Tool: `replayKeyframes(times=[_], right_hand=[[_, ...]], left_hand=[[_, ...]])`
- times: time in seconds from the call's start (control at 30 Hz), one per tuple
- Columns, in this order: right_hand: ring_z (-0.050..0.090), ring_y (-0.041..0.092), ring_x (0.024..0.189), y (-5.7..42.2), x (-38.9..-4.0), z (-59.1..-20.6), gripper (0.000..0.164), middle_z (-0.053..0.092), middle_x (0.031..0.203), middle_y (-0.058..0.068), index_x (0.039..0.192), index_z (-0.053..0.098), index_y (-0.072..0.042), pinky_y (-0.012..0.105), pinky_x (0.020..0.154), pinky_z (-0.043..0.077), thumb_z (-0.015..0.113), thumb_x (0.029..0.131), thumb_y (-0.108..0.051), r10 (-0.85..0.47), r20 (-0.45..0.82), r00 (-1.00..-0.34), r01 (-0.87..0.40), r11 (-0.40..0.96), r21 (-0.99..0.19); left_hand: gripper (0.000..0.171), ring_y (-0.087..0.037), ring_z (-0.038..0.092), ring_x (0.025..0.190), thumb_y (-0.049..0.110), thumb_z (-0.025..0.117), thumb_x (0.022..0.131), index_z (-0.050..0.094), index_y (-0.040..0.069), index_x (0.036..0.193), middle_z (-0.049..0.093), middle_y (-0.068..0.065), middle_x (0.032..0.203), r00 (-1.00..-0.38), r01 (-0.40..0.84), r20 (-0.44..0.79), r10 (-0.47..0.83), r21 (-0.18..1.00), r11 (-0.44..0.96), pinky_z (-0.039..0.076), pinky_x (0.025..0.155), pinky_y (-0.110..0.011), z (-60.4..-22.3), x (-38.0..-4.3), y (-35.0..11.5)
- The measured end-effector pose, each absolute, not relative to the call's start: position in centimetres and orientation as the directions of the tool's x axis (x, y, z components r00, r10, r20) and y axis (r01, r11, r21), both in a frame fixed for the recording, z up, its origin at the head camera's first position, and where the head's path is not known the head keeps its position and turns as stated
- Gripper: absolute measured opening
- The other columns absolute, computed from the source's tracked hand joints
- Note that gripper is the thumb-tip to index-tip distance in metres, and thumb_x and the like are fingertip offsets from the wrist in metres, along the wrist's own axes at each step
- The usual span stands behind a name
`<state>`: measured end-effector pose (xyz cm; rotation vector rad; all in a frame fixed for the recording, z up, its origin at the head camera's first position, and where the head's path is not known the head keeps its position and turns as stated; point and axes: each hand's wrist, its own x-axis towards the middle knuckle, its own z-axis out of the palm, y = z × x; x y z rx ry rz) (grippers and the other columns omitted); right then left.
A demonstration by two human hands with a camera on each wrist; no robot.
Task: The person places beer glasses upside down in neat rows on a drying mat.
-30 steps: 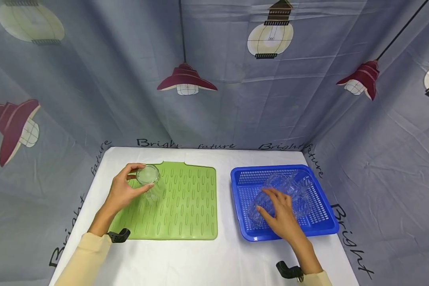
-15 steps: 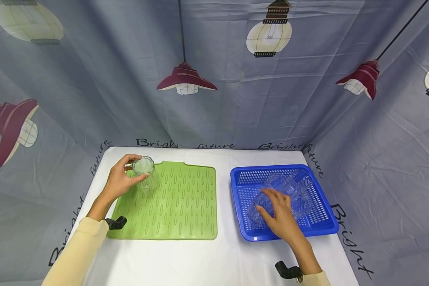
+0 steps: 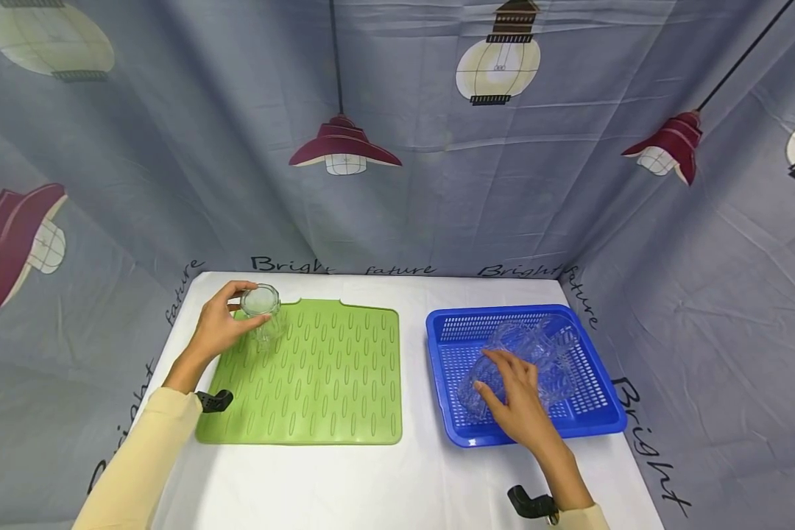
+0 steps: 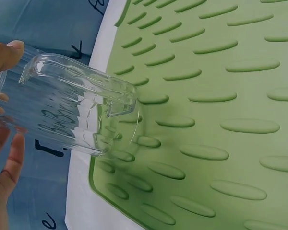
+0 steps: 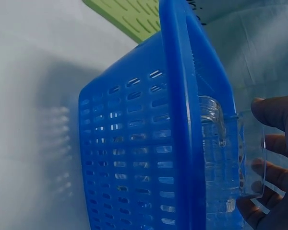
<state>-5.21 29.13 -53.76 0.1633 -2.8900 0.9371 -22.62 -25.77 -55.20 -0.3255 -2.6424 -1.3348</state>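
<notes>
My left hand (image 3: 220,320) grips a clear glass mug (image 3: 262,300) by its base, thumb on one side and fingers on the other. The mug is upside down over the far left corner of a green ribbed mat (image 3: 331,375). Its handle and the lettering on its side show in the left wrist view, where the mug (image 4: 77,103) has its rim at the mat; whether they touch I cannot tell. Over a blue basket (image 3: 450,315), my right hand (image 3: 520,397) holds another clear glass (image 5: 253,158) around its base end. More clear glassware (image 3: 556,353) lies beside it.
The mat and the basket lie apart on a table with a white cloth (image 3: 344,478). Behind and at both sides hangs a grey-blue curtain (image 3: 397,213) with printed lamps. Black cameras (image 3: 531,503) are worn on both wrists.
My left hand has moved the glass mug away from me and slightly left, towards the mat's far left corner. The right hand has stayed at the basket.
</notes>
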Motion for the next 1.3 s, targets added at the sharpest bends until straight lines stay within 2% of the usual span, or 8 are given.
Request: replayKeyframes(times=[0.1,0.27,0.6,0.73,0.93,1.3], right_hand=[[0.031,0.047,0.143,29.0,-5.2,-53.7,0.059,0.042,0.163,0.028,0.158,0.05,-0.009,0.077,0.105,0.04,0.07,0.105,-0.023,-0.071,0.124,-0.99,-0.13,0.801,-0.584],[0.03,0.047,0.144,28.9,-5.1,-53.7,0.059,0.042,0.163,0.028,0.159,0.049,-0.009,0.078,0.104,0.04,0.069,0.106,-0.024,-0.067,0.11,-0.992,-0.119,0.795,-0.594],[0.029,0.047,0.144,29.1,-5.0,-53.6,0.059,0.041,0.164,0.027,0.16,0.048,-0.011,0.077,0.104,0.041,0.068,0.107,-0.026,-0.057,0.1,-0.993,-0.106,0.792,-0.601],[0.03,0.046,0.142,29.2,-5.0,-53.8,0.059,0.042,0.162,0.026,0.16,0.048,-0.011,0.075,0.103,0.041,0.069,0.106,-0.026,-0.056,0.107,-0.993,-0.11,0.793,-0.599],[0.031,0.046,0.14,29.1,-5.0,-53.8,0.059,0.043,0.161,0.026,0.159,0.049,-0.009,0.074,0.103,0.041,0.069,0.106,-0.025,-0.058,0.112,-0.992,-0.114,0.792,-0.6],[0.03,0.046,0.142,29.2,-5.1,-54.0,0.06,0.04,0.165,0.026,0.16,0.049,-0.013,0.075,0.103,0.041,0.069,0.106,-0.031,-0.049,0.087,-0.995,-0.092,0.794,-0.601]], left_hand=[[0.066,-0.036,0.062,0.128,0.014,0.092,0.086,0.06,0.007,0.143,0.064,-0.021,0.143,-0.965,0.26,0.235,0.12,0.769,0.584,0.051,0.097,-0.021,-55.4,-22.7,-25.9],[0.067,-0.036,0.061,0.128,0.013,0.091,0.087,0.059,0.007,0.145,0.065,-0.022,0.142,-0.965,0.261,0.23,0.127,0.774,0.577,0.055,0.102,-0.046,-55.6,-22.9,-26.1],[0.081,-0.052,0.047,0.148,0.012,0.084,0.094,0.042,0.007,0.164,0.049,-0.03,0.161,-0.967,0.253,0.183,0.179,0.787,0.562,0.046,0.118,-0.069,-55.3,-23.0,-26.6],[0.088,-0.058,0.045,0.149,0.011,0.084,0.095,0.034,0.005,0.167,0.043,-0.034,0.165,-0.968,0.239,0.142,0.208,0.781,0.577,0.045,0.119,-0.07,-54.8,-23.2,-26.8],[0.093,-0.059,0.041,0.151,0.007,0.081,0.096,0.025,0.004,0.17,0.034,-0.034,0.17,-0.97,0.196,0.069,0.234,0.795,0.575,0.042,0.122,-0.07,-54.4,-23.4,-27.2],[0.096,-0.056,0.038,0.154,0.007,0.083,0.094,0.025,0.004,0.17,0.037,-0.035,0.168,-0.975,0.184,0.078,0.206,0.804,0.566,0.042,0.121,-0.07,-54.5,-23.0,-27.3]])
